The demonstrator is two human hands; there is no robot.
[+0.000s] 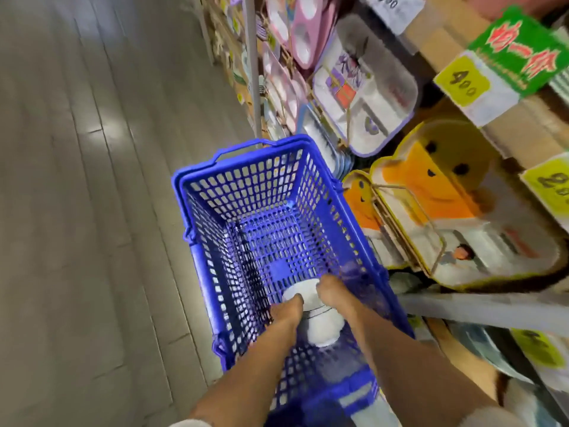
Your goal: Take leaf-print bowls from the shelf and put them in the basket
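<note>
Head view, centre of frame: blue plastic basket [261, 180], mesh walls, standing on the grey plank floor [92, 180], which fills the 9 o'clock side.

- Stack of white bowls [321, 329]: inside the basket at its near end, toward 6 o'clock, lying low against the mesh bottom. Motion blur hides any leaf print.
- Left hand [288, 309]: reaches in from 6 o'clock, fingers curled against the stack's left side.
- Right hand [331, 292]: reaches in beside it and grips the stack's right side. The stack sits clasped between the two hands.
- Shelf [477, 312]: runs along the 3 o'clock side, its grey rail just beside the basket's right wall.
- Duck-shaped trays [431, 186]: orange and yellow, tied with twine, at 3 o'clock.
- Divided plate [363, 87]: white with a purple rim, at 1 o'clock.
- Pink divided trays [304, 29]: at 12 o'clock.
- Yellow price tag [463, 80]: reads 400, at 2 o'clock, below a green sign [517, 53].
- Grey pole [252, 63]: upright, behind the basket's far rim.
</note>
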